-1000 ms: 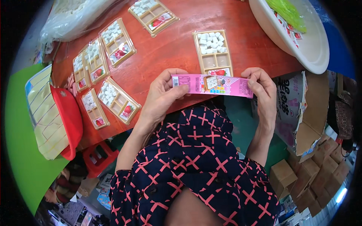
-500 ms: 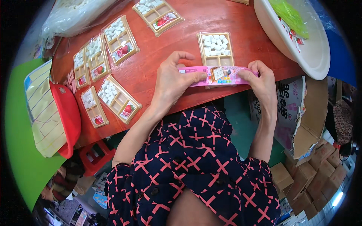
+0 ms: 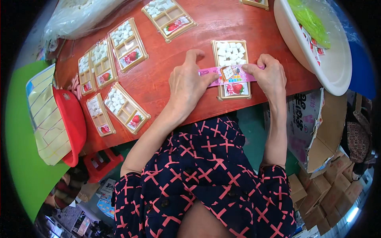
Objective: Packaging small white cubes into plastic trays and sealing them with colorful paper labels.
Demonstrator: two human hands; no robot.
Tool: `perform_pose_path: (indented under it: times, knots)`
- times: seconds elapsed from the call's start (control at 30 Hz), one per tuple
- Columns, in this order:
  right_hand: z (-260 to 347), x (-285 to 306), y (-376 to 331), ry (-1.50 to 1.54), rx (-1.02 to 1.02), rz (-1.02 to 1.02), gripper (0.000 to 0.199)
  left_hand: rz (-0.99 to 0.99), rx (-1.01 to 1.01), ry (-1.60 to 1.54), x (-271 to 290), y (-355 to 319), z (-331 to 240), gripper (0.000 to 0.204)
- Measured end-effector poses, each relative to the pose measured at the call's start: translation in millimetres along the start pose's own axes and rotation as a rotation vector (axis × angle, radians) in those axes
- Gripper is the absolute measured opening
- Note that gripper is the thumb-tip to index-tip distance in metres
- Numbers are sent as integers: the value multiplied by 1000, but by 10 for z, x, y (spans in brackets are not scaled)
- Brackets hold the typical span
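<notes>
A compartment tray (image 3: pixel 214 50) with a clear cover sits on the table in front of me, small white chunks in its far part and a strawberry-printed sachet (image 3: pixel 236 89) in its near part. Across its middle lies a pink printed paper band (image 3: pixel 240 73), hiding the compartments beneath. My left hand (image 3: pixel 185 83) grips the band's left end, thumb on top, index finger lifted free; the fingers under it are hidden. At the right end, my right hand (image 3: pixel 270 77) pinches the band between thumb and bent fingers.
Several similar filled trays (image 3: pixel 129 44) lie on the left of the red-brown table (image 3: pixel 170 51). A cream basin (image 3: pixel 337 75) with sachets and a green plastic bag stands at the right. A red hat-like object (image 3: pixel 70 123) is at the left edge; an opened carton (image 3: pixel 325 131) stands below right.
Both hands have moved the pink band away from me, from the tray's near end to its middle. The strawberry sachet in the near part has come into view.
</notes>
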State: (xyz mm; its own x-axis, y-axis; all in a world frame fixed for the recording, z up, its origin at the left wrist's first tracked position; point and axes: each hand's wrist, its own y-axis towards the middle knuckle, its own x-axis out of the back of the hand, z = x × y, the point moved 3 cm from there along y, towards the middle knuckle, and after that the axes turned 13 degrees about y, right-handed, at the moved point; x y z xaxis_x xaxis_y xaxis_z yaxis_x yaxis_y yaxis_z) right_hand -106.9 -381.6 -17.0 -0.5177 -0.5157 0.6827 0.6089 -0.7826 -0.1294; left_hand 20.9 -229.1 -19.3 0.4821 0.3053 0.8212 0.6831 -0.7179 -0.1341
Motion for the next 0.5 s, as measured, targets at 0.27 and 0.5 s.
perform_pose_path:
  times: [0.27, 0.5]
  knots:
    - [-30, 69, -414, -86, -22, -100, 44, 211, -43, 146, -106, -130, -110, 45]
    - [-571, 47, -1022, 202, -362, -142, 38, 215, -239, 128, -243, -324, -247, 43]
